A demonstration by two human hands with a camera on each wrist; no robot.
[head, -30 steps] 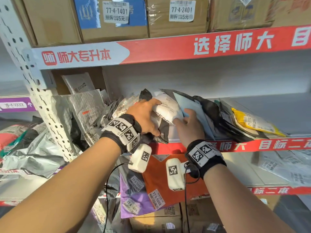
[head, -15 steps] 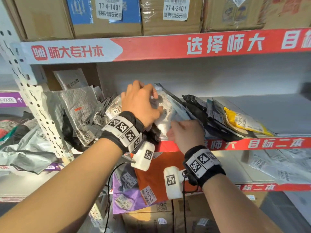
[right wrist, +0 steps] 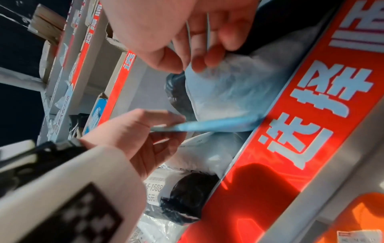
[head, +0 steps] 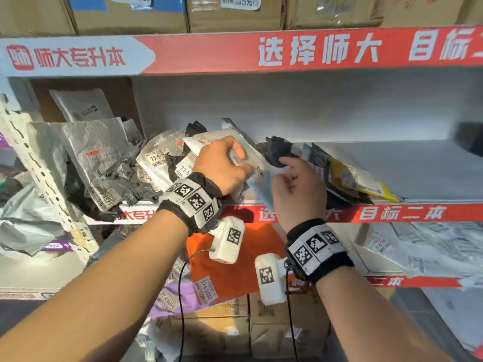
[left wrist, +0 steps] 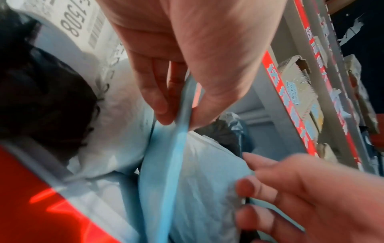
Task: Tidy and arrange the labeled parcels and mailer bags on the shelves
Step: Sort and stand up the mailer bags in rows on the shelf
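Note:
A thin light-blue mailer bag (left wrist: 197, 180) stands tilted on its edge at the front of the middle shelf (head: 392, 212). My left hand (left wrist: 178, 121) pinches its blue top edge between thumb and fingers. My right hand (left wrist: 243, 189) grips the bag's other end with curled fingers. In the right wrist view the right hand (right wrist: 197, 64) pinches a corner of the mailer (right wrist: 228, 92) and the left hand (right wrist: 168, 126) holds the blue edge. From the head view, the left hand (head: 243, 168) and the right hand (head: 285, 165) meet over the mailer (head: 261, 189), which they mostly hide.
Leaning grey and white mailers (head: 96, 152) crowd the shelf's left. A white bag labelled 1508 (left wrist: 116, 82) and a black bag (left wrist: 41, 98) lie beside the left hand. Dark mailers and a yellow one (head: 363, 178) slump on the right, with bare shelf (head: 431, 165) beyond. An orange mailer (head: 248, 257) sits below.
The right hand, flat on the blue mailer a second ago, now pinches it. The left hand has left the white padded bag and taken the blue mailer's edge.

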